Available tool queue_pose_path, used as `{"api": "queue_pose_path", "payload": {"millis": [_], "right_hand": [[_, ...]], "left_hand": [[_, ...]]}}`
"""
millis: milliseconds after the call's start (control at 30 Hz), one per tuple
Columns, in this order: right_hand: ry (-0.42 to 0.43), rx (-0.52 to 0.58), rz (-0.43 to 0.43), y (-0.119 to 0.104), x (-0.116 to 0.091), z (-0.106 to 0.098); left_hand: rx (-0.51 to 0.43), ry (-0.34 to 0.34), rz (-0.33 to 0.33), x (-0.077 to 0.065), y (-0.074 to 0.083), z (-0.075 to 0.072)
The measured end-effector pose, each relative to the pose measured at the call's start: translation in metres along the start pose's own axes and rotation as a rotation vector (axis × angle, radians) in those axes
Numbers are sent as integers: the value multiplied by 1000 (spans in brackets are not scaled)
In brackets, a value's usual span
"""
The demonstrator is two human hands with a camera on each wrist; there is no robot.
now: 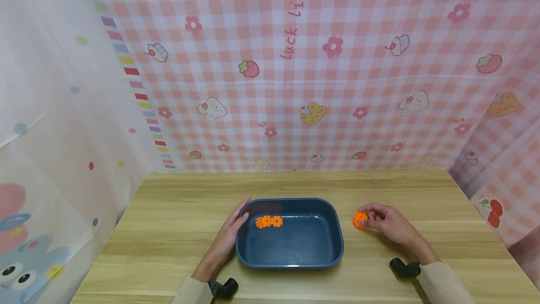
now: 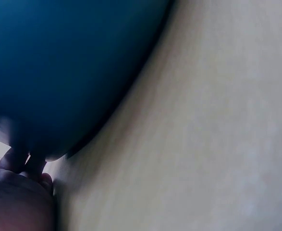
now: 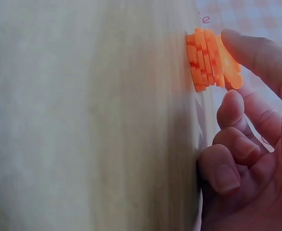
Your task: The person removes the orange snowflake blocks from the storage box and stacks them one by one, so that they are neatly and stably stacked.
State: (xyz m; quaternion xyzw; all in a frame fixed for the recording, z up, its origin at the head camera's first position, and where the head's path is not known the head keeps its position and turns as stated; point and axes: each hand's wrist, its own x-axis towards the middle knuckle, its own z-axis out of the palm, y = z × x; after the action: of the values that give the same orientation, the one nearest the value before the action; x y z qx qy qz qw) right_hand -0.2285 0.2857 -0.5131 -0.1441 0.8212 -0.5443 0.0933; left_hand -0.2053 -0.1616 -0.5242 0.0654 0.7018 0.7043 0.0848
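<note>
A dark blue rectangular tub point(image 1: 291, 243) stands on the table, and several orange notched plastic discs point(image 1: 276, 221) lie inside it at the back left. My left hand point(image 1: 228, 234) holds the tub's left side, thumb over the rim and fingers along the outside wall. In the left wrist view, the fingers point(image 2: 16, 159) touch the tub's outer wall point(image 2: 68, 67). To the right of the tub, my right hand point(image 1: 390, 223) is at a small stack of orange notched discs point(image 3: 203, 60). Its thumb and index finger pinch the tilted disc point(image 3: 229, 65) at the stack's near end.
The wooden table point(image 1: 190, 219) runs back to a pink checked cloth point(image 1: 270, 121) with printed cartoons. A pale cloth point(image 1: 63, 107) hangs at the left. Black wrist devices point(image 1: 405, 268) sit on both wrists.
</note>
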Motion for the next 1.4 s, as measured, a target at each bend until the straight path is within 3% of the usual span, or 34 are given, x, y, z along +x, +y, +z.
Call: {"api": "queue_pose_path", "payload": {"millis": [633,1400], "right_hand": [[-56,25,27,3,0,-4],[-48,-1,44,1,-1,-5]], "left_hand": [[-22,-6,-6,0,0,0],[-21,9,-5,0,-1,1]]}}
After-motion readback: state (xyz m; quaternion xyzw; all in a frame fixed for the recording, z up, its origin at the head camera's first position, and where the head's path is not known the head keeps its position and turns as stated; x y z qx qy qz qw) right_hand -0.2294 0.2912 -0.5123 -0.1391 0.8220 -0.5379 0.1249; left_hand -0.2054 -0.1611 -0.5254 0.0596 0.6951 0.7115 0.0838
